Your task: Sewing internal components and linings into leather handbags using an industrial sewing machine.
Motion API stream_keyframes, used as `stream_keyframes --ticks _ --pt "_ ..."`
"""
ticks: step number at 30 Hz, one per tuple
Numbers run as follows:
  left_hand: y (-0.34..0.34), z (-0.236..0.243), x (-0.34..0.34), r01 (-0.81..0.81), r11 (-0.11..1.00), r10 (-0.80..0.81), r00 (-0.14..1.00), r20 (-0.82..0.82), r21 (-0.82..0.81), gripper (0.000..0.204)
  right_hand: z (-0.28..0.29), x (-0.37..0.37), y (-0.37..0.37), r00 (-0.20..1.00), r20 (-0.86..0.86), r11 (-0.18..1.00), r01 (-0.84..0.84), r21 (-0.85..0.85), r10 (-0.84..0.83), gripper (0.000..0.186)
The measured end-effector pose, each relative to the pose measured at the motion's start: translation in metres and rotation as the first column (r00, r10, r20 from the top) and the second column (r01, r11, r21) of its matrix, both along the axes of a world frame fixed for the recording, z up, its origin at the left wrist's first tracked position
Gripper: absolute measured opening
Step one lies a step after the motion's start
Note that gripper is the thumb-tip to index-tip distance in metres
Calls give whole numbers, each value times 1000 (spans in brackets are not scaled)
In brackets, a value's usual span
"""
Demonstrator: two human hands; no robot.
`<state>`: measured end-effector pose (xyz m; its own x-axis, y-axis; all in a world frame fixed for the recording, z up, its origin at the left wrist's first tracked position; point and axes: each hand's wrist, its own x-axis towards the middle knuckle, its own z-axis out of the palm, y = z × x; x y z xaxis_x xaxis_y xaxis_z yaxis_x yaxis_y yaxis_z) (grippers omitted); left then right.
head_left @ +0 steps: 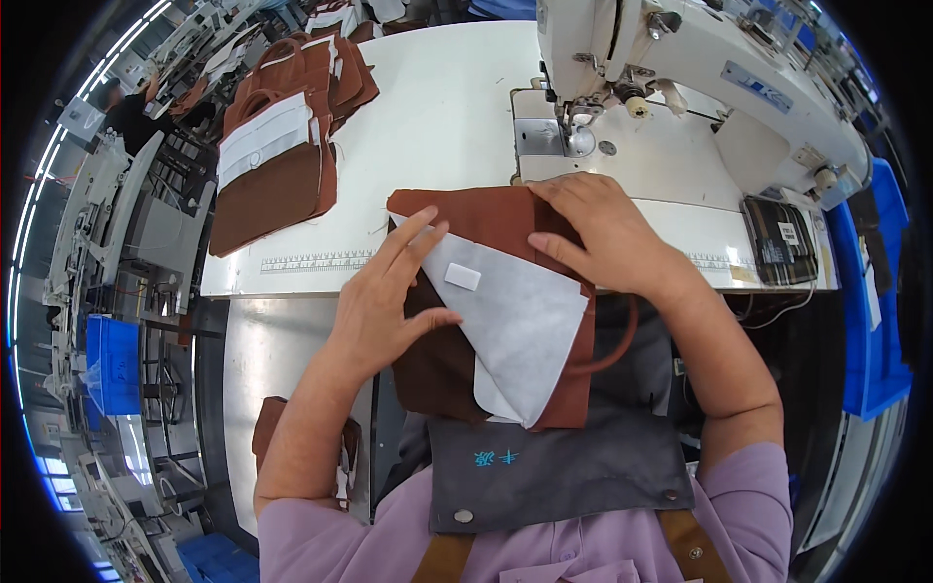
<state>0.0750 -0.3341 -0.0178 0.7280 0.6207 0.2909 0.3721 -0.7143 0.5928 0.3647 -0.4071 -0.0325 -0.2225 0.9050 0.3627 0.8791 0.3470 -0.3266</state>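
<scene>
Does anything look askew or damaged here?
The white panel does look askew: between the left hand and right hand, it slants across the brown piece, their edges out of line. I see no clear damage.

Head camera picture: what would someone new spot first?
Probably the left hand and right hand in the middle, on a reddish-brown bag piece with a white sheet over it. Next, the white sewing machine at upper right. Then the stacked brown pieces at upper left.

My feed cuts off the machine (695,49) on top, and below it I lose part of the panel (476,214) under the right hand (598,235).
</scene>
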Motion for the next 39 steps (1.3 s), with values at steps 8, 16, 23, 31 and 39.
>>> stream_keyframes --ticks 8,16,23,31,39 --pt "39 36 24 229 961 -262 931 -255 -153 46 -3 4 -20 998 -6 998 57 -1 -57 87" --pt "-3 56 42 368 867 -396 918 16 337 22 6 33 -21 930 -367 954 -129 -270 22 107" --pt "-18 42 74 156 884 -350 846 403 441 19 1 48 -26 608 -794 869 -398 -294 10 107" --pt "-40 4 91 677 735 -634 705 318 -36 15 -11 53 -26 965 -187 977 -202 -74 186 64" --pt "49 17 93 169 981 -186 958 216 93 27 -10 50 -28 959 -214 980 -197 -38 185 58"
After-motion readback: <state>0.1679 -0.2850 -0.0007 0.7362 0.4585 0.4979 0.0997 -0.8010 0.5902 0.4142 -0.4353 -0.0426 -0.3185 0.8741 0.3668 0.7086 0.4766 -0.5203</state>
